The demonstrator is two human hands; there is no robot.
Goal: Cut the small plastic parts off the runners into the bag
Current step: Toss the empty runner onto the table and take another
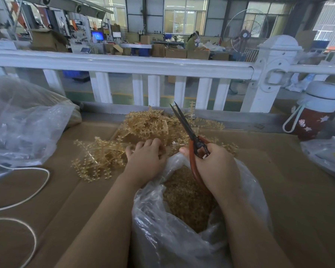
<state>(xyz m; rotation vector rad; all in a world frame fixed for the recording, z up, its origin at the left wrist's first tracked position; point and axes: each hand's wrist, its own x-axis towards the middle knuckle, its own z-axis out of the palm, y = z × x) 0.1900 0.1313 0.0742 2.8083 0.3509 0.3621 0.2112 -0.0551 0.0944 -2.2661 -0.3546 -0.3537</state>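
A heap of amber plastic runners [155, 124] studded with small parts lies on the cardboard-covered table, and more runners [97, 159] sprawl to its left. My left hand [146, 157] reaches into the heap with curled fingers on the runners. My right hand [211, 167] grips red-handled scissors [190, 132], whose dark blades point up and away, nearly closed. Below both hands a clear plastic bag [182, 238] stands open, holding a mass of cut amber parts [188, 200].
A large clear bag [21, 128] bulges at the left. A white cord [27, 198] loops over the cardboard [298, 190]. A red bottle with a white lid [315, 113] stands at the right, above another clear bag [325, 155]. A white railing [124, 64] runs behind the table.
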